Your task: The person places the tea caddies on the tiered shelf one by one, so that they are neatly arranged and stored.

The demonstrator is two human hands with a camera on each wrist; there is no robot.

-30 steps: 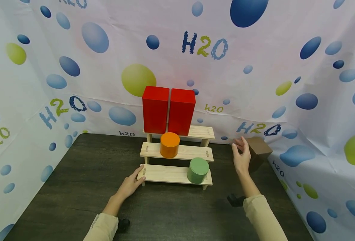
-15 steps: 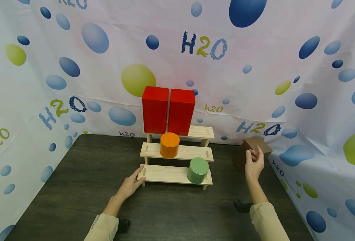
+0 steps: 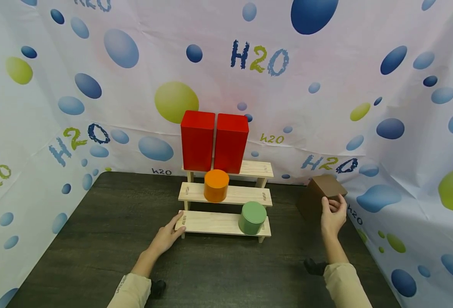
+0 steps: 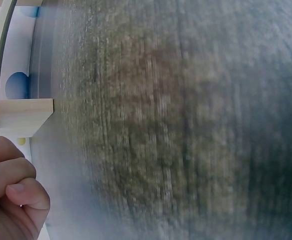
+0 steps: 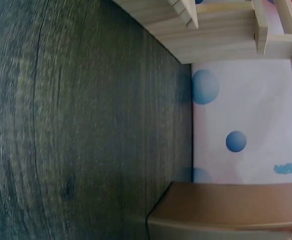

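Note:
A three-tier wooden step shelf [image 3: 211, 221] stands on the dark table. My left hand [image 3: 163, 237] holds the left end of its lowest board. In the left wrist view the curled fingers [image 4: 15, 172] lie against that board beside a wooden leg. My right hand [image 3: 333, 216] is in front of a brown box [image 3: 328, 185] at the right, fingers loosely bent. One fingertip shows at the box's edge in the right wrist view; whether it touches cannot be told. A green cylinder [image 3: 252, 218] sits on the bottom tier and an orange cylinder [image 3: 216, 185] on the middle one.
Two tall red blocks [image 3: 198, 141] stand side by side on the top tier. Behind and at both sides hangs a white curtain [image 3: 219, 25] with bubbles and H2O lettering. The dark wooden tabletop [image 3: 95, 222] spreads around the shelf.
My right hand has moved from the brown box's left side to its front, rightward and nearer to me. My left hand, the shelf and the cylinders have stayed put.

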